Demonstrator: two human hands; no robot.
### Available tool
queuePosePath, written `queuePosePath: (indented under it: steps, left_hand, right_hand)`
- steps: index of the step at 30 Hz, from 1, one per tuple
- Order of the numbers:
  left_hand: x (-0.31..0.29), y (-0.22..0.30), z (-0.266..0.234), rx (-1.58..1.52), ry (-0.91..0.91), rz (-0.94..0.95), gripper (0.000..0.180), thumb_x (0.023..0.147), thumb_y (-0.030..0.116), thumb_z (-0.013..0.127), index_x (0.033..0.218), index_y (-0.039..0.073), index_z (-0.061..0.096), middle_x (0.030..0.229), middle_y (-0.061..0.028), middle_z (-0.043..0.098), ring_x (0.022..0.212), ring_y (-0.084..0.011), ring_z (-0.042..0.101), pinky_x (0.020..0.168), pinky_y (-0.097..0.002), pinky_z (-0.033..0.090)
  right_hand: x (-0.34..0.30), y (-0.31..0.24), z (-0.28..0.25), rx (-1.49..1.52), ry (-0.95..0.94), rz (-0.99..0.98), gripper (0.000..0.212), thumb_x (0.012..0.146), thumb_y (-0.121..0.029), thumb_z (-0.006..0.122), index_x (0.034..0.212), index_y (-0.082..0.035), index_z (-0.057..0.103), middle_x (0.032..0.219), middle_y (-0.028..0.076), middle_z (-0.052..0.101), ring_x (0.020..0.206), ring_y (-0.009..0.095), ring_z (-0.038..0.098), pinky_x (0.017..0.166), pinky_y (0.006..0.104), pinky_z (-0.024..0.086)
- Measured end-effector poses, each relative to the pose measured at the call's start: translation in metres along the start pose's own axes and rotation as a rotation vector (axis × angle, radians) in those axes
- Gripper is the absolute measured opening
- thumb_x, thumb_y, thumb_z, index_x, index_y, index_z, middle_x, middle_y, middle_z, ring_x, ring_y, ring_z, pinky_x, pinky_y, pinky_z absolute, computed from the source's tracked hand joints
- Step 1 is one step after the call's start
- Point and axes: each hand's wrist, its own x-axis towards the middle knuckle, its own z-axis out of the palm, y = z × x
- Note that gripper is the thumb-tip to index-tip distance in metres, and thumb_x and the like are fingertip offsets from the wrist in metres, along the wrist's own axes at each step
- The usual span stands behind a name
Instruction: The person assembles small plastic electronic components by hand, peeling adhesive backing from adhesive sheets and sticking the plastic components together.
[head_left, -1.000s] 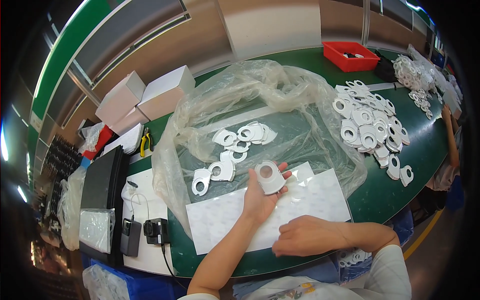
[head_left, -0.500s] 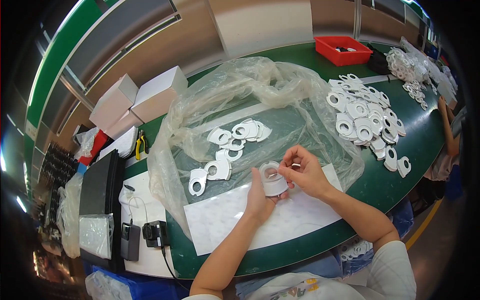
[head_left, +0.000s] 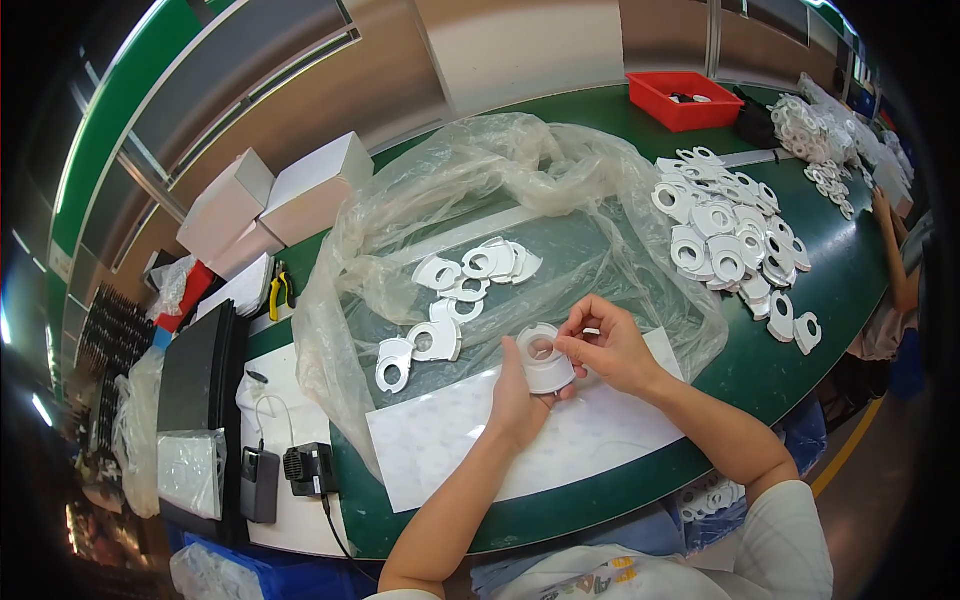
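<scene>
A white plastic ring-shaped part (head_left: 546,372) with a round hole is held above the white sheet (head_left: 440,440). My left hand (head_left: 520,398) cups it from the left and below, thumb up along its side. At the part's upper right edge, the thumb and fingertips of my right hand (head_left: 606,345) are pinched together; anything between them is too small to tell. Similar white parts (head_left: 436,342) lie in a loose group on the clear plastic bag (head_left: 400,225), beyond my hands. A larger heap of these parts (head_left: 722,225) sits to the right.
A red bin (head_left: 684,104) stands at the back right. On the left are white boxes (head_left: 310,185), yellow-handled pliers (head_left: 282,290), a black folder-like stack (head_left: 195,400) and a small black device (head_left: 310,468) with a cable. Another person's arm (head_left: 893,255) shows at the far right.
</scene>
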Motion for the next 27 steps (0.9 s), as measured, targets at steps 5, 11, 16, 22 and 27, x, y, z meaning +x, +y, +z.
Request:
queuePosePath:
  steps: [5, 11, 16, 22, 27]
  left_hand:
    - [0.001, -0.001, 0.001, -0.01, -0.015, 0.013, 0.066, 0.098, 0.056, 0.011, 0.114, 0.005, 0.049, 0.101, -0.0117, 0.059, 0.085, -0.0229, 0.06, 0.06, -0.0308, 0.043]
    - [0.001, -0.003, 0.003, -0.037, -0.067, 0.036, 0.057, 0.099, 0.054, 0.023, 0.112, 0.006, 0.051, 0.097, -0.0102, 0.059, 0.084, -0.0205, 0.06, 0.06, -0.0284, 0.042]
    - [0.005, -0.008, -0.003, 0.067, -0.087, 0.046, 0.033, 0.094, 0.032, 0.042, 0.112, 0.006, 0.051, 0.095, -0.0093, 0.058, 0.084, -0.0177, 0.059, 0.061, -0.0269, 0.042]
    - [0.007, -0.009, -0.002, 0.079, -0.052, 0.043, 0.03, 0.091, 0.024, 0.045, 0.113, 0.006, 0.05, 0.095, -0.009, 0.057, 0.084, -0.0167, 0.058, 0.061, -0.027, 0.042]
    - [0.006, -0.009, 0.001, 0.093, -0.053, 0.044, 0.03, 0.09, 0.024, 0.047, 0.115, 0.006, 0.049, 0.094, -0.0091, 0.056, 0.083, -0.0166, 0.057, 0.06, -0.0275, 0.042]
  right_hand:
    - [0.0, -0.001, -0.002, -0.023, -0.003, -0.001, 0.02, 0.084, -0.002, 0.067, 0.091, -0.004, 0.048, 0.084, 0.007, 0.06, 0.06, 0.008, 0.054, 0.052, 0.021, 0.046]
    - [0.0, 0.001, -0.004, -0.013, 0.01, -0.01, 0.02, 0.084, -0.001, 0.066, 0.089, -0.004, 0.047, 0.084, 0.007, 0.06, 0.058, 0.009, 0.054, 0.052, 0.021, 0.046]
    - [0.0, 0.002, -0.006, 0.014, 0.01, -0.048, 0.016, 0.085, -0.003, 0.065, 0.088, -0.002, 0.05, 0.08, 0.004, 0.058, 0.056, 0.007, 0.055, 0.051, 0.0199, 0.045]
    - [0.001, 0.001, -0.008, -0.007, 0.006, -0.068, 0.015, 0.084, -0.002, 0.065, 0.088, -0.002, 0.05, 0.08, 0.005, 0.059, 0.056, 0.007, 0.056, 0.053, 0.0203, 0.046]
    - [-0.001, -0.001, -0.011, -0.024, -0.013, -0.048, 0.019, 0.084, -0.001, 0.065, 0.089, -0.004, 0.047, 0.083, 0.007, 0.06, 0.058, 0.009, 0.055, 0.057, 0.0222, 0.047]
